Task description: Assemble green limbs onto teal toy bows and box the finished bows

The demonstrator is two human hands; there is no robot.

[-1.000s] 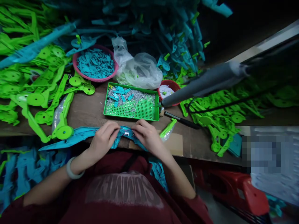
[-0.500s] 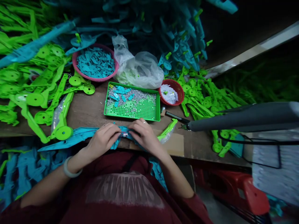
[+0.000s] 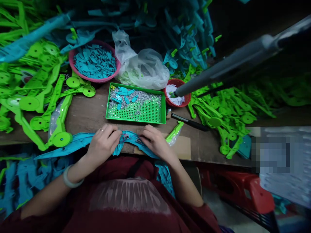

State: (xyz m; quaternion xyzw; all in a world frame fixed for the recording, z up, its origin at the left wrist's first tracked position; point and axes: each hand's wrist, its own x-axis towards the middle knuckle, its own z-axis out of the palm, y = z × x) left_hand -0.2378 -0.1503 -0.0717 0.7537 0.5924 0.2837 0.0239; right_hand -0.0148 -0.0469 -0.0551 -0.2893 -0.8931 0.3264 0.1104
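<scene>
Head view: brown workbench (image 3: 82, 113); blue plastic shell (image 3: 77, 141) along its near edge
Green perforated tray (image 3: 119, 114) beyond it; left hand (image 3: 103, 140) and right hand (image 3: 155, 140) touch the shell, fingers bunched narrow, what they pinch I cannot tell; small pale component (image 3: 126, 136) between them.

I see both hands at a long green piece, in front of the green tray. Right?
Not green: the head view shows the long piece is blue. The left hand and right hand are at it, in front of the green tray.
</scene>
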